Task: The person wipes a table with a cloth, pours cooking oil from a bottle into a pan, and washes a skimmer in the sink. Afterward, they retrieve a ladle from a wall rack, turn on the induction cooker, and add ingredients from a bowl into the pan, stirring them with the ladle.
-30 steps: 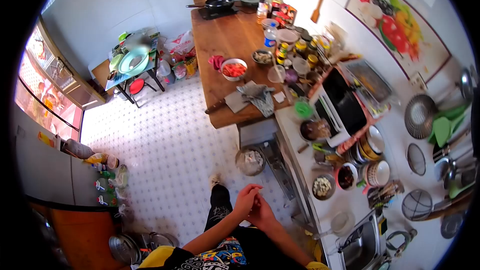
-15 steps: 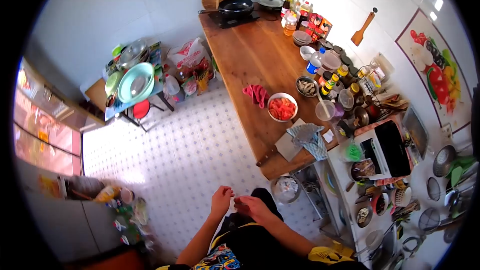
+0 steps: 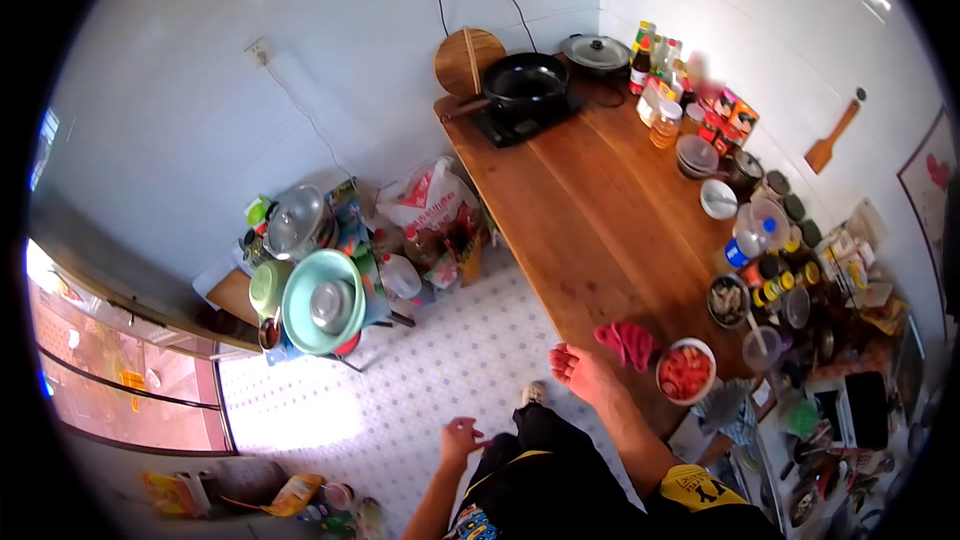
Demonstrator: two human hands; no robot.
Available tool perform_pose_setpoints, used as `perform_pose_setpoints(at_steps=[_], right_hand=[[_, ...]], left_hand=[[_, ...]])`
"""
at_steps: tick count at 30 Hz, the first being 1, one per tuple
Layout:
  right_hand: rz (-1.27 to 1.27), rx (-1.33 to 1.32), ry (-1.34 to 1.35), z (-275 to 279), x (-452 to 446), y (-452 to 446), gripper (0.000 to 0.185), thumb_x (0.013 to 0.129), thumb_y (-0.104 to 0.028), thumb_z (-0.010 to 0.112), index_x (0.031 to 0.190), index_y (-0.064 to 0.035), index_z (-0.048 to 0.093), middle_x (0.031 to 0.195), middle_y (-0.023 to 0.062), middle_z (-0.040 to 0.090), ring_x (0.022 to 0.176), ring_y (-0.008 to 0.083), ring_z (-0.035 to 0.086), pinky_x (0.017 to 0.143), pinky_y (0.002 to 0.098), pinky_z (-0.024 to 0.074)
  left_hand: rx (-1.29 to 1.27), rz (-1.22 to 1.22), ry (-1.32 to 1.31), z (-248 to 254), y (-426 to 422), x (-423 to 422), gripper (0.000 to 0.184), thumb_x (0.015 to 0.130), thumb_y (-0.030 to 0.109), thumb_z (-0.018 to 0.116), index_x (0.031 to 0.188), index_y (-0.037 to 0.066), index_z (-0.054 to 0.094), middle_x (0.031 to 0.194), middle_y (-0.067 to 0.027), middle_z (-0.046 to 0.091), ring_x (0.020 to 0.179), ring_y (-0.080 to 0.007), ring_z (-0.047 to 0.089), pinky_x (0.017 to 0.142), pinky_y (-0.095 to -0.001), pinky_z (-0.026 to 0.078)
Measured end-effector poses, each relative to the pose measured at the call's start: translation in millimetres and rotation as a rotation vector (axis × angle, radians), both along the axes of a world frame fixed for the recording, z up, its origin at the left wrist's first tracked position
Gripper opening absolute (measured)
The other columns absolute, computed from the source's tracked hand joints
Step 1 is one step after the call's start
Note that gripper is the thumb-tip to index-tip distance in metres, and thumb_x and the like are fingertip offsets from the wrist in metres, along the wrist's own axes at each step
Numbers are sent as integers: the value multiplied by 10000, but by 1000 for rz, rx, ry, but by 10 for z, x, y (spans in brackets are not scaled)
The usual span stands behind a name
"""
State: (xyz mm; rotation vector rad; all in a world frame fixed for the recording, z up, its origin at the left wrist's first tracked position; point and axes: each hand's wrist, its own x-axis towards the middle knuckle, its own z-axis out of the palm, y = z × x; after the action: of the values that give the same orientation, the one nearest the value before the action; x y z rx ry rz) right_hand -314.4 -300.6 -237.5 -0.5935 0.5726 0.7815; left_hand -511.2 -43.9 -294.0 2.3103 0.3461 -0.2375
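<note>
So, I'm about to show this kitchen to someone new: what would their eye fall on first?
Probably the white bowl of red pieces at the near end of the wooden table, with a crumpled pink cloth just beside it. Next, perhaps, the black pan at that table's far end, and the pale green basin toward the left of the picture, with a smaller bowl inside.

head cam | fwd & dn | wide FOV | abv wood tbl (image 3: 590, 220)
</note>
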Motion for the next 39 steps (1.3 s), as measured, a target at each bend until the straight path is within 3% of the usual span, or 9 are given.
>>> perform_pose_setpoints(at_steps=[1, 5, 7, 13, 18, 25, 31, 33, 39], right_hand=[[24, -52, -56, 132, 212, 134, 174, 943, -196, 512, 1001, -59, 602, 977, 72, 660, 898, 183, 614, 843, 364, 482], [45, -90, -67, 284, 1079, 757, 191, 941, -203, 516, 1018, -43, 586, 989, 92, 654, 900, 204, 615, 838, 374, 485], [59, -86, -52, 220, 1491, 982, 195, 940, -203, 515, 1034, -43, 575, 1010, 101, 652, 921, 218, 619, 835, 385, 494], [-95, -68, 63, -415, 2907, 1507, 207, 947, -227, 514, 1001, -45, 598, 1009, 112, 650, 949, 230, 616, 820, 396, 505], [-360, 25, 208, -647, 4329, 2054, 314, 954, -269, 514, 1177, -51, 484, 1148, 154, 572, 1057, 293, 563, 931, 442, 467], [-535, -435, 141, -876, 5502, 2462, 449, 959, -379, 502, 1306, -111, 406, 1347, 99, 454, 1204, 277, 461, 1017, 473, 392], [-603, -364, 55, -948, 5832, 2422, 417, 979, -414, 442, 1306, -155, 449, 1323, 8, 497, 1194, 168, 457, 999, 406, 367], [-637, -372, 174, -1020, 5899, 2460, 349, 972, -408, 475, 1214, -163, 530, 1216, -47, 560, 1046, 136, 498, 949, 408, 387], [-590, -615, 214, -1043, 5893, 2492, 397, 947, -393, 536, 1264, -155, 518, 1090, -5, 586, 992, 157, 517, 909, 458, 429]], left_hand=[[30, 56, -28, -18, 287, 308, 503, 598, 136, 856, 1027, 21, 620, 724, -34, 635, 631, -107, 607, 616, -256, 540], [-887, 807, 26, 573, 932, 1654, 269, 843, 134, 610, 1064, -13, 561, 817, -137, 599, 575, -141, 525, 726, -415, 583], [-895, 762, -4, 670, 1141, 2213, 249, 901, 149, 478, 1092, -1, 532, 848, -165, 576, 574, -148, 501, 740, -453, 581], [-949, 685, -66, 855, 1648, 4210, 249, 932, 188, 506, 1102, 7, 526, 924, -129, 610, 700, -196, 601, 672, -364, 572], [-782, 499, -225, 1057, 2172, 6193, 257, 963, 258, 499, 1094, 43, 552, 964, -77, 619, 808, -170, 616, 688, -305, 536], [-477, 267, -16, -109, 2636, 8662, 355, 948, 262, 518, 1236, 55, 535, 1019, -58, 597, 916, -141, 585, 727, -307, 498], [-718, 358, 174, -440, 2423, 9440, 385, 989, 292, 411, 1325, 117, 479, 1056, -68, 599, 855, -184, 613, 681, -324, 538], [-866, 418, 226, -311, 2281, 9535, 364, 1005, 277, 367, 1323, 140, 481, 979, -52, 611, 757, -184, 616, 604, -326, 546], [-719, 398, 229, -268, 2167, 9532, 312, 1008, 221, 360, 1254, 148, 536, 683, -26, 535, 515, -108, 498, 459, -240, 498]])
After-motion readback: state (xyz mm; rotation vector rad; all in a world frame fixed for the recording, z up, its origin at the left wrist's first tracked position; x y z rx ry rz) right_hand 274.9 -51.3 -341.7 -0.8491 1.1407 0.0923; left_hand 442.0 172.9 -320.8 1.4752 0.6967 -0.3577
